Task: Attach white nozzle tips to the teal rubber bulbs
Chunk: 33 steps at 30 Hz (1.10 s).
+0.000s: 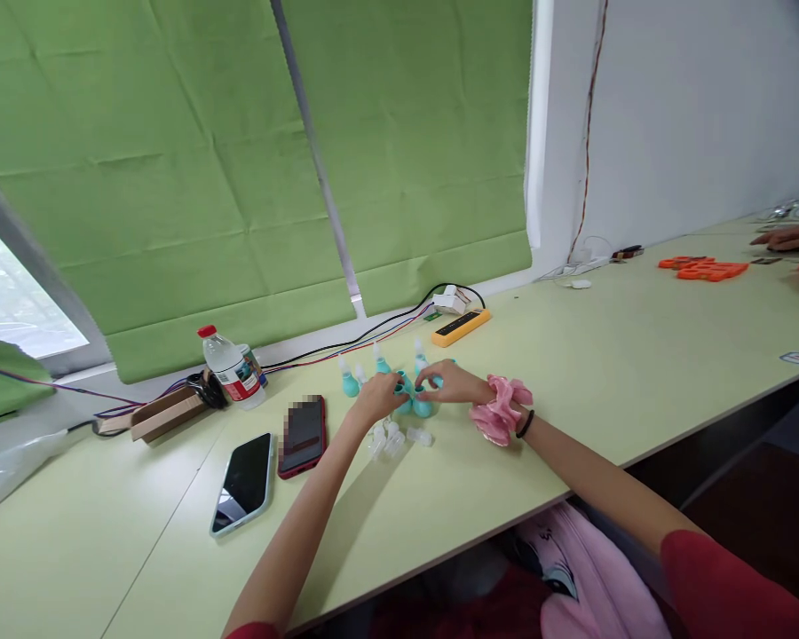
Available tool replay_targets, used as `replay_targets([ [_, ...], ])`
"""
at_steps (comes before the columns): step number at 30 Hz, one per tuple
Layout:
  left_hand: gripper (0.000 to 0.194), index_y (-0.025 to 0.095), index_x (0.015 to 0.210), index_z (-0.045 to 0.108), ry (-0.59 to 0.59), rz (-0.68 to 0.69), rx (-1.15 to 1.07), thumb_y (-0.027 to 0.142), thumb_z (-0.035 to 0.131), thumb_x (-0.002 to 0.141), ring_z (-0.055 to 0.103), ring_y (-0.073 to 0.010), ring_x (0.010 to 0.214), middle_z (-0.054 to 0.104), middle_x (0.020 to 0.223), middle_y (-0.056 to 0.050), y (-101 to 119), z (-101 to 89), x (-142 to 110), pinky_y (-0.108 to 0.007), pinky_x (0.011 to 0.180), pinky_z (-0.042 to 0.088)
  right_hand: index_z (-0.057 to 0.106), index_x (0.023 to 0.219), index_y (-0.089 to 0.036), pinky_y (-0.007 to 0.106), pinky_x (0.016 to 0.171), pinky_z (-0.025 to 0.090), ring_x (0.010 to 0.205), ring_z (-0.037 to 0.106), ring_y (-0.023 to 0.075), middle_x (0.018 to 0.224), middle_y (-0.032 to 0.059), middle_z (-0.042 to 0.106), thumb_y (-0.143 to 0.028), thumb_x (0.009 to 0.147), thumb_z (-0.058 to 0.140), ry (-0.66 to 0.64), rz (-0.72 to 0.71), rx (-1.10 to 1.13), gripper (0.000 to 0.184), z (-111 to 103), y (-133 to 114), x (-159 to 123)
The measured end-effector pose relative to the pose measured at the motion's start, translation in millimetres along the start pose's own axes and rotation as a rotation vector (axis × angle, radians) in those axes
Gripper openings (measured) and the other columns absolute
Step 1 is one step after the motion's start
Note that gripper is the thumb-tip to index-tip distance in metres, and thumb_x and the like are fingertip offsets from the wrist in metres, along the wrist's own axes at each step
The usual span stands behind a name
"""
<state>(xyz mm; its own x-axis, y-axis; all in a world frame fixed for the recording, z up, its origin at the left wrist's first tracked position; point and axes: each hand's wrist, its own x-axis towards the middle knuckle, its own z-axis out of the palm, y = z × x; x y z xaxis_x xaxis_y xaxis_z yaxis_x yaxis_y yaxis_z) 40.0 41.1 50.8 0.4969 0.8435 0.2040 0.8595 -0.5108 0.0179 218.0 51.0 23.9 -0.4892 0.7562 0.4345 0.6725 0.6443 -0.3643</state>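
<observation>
Several small teal bottles (350, 382) with white tips stand in a cluster on the pale green table (613, 355). My left hand (376, 397) is closed in a pinch on a teal bottle (403, 388) in the middle of the cluster. Opposite it, my right hand (450, 382) pinches another teal bottle (423, 404). The fingertips of both hands nearly meet. A few clear caps (395, 439) lie on the table just in front of my hands. A pink scrunchie (502, 409) and a black band sit on my right wrist.
Two phones (243, 482) lie at the left, the red one (303, 435) nearer my hands. A water bottle (230, 366) and cardboard box (163, 414) stand by the green blind. A yellow power strip (461, 327) with cables sits behind. Orange parts (706, 266) and another person's hands (789, 238) are far right.
</observation>
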Motion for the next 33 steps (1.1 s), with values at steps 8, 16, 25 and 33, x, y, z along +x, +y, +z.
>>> replay_targets([
  [8, 0.031, 0.017, 0.097, 0.054, 0.064, -0.016, -0.075, 0.034, 0.046, 0.072, 0.055, -0.0168, 0.07, 0.06, 0.073, -0.004, -5, 12.5, 3, -0.022, 0.055, 0.037, 0.06, 0.075, -0.02, 0.023, 0.06, 0.033, 0.069, 0.049, 0.0148, 0.071, 0.0023, 0.056, -0.032, 0.066, 0.053, 0.058, 0.123, -0.263, 0.017, -1, 6, -2],
  [16, 0.027, 0.018, 0.095, 0.053, 0.13, 0.021, -0.133, 0.031, 0.045, 0.074, 0.055, -0.0148, 0.067, 0.059, 0.073, -0.003, 4, 19.2, -1, -0.022, 0.056, 0.037, 0.061, 0.077, -0.022, 0.021, 0.063, 0.034, 0.071, 0.051, 0.0139, 0.071, 0.0006, 0.058, -0.029, 0.068, 0.052, 0.048, 0.255, -0.207, 0.014, -8, 5, -2],
  [25, 0.041, 0.019, 0.11, 0.045, 0.154, 0.029, -0.202, 0.037, 0.045, 0.073, 0.054, -0.0153, 0.061, 0.058, 0.062, 0.0, 9, 14.5, -8, -0.023, 0.055, 0.037, 0.056, 0.067, -0.017, 0.022, 0.063, 0.035, 0.068, 0.05, 0.0131, 0.068, 0.002, 0.055, -0.03, 0.07, 0.049, 0.227, 0.166, -0.168, 0.015, -7, -1, -2],
  [33, 0.045, 0.012, 0.066, 0.051, 0.24, -0.069, -0.862, 0.046, 0.025, 0.08, 0.039, -0.0066, 0.038, 0.047, 0.044, 0.002, 0, 12.7, -49, -0.018, 0.043, 0.032, 0.057, 0.064, -0.019, 0.023, 0.058, 0.037, 0.065, 0.049, 0.0121, 0.073, 0.0032, 0.053, -0.027, 0.072, 0.047, 0.134, -0.395, -0.071, 0.016, 31, -44, -15],
])
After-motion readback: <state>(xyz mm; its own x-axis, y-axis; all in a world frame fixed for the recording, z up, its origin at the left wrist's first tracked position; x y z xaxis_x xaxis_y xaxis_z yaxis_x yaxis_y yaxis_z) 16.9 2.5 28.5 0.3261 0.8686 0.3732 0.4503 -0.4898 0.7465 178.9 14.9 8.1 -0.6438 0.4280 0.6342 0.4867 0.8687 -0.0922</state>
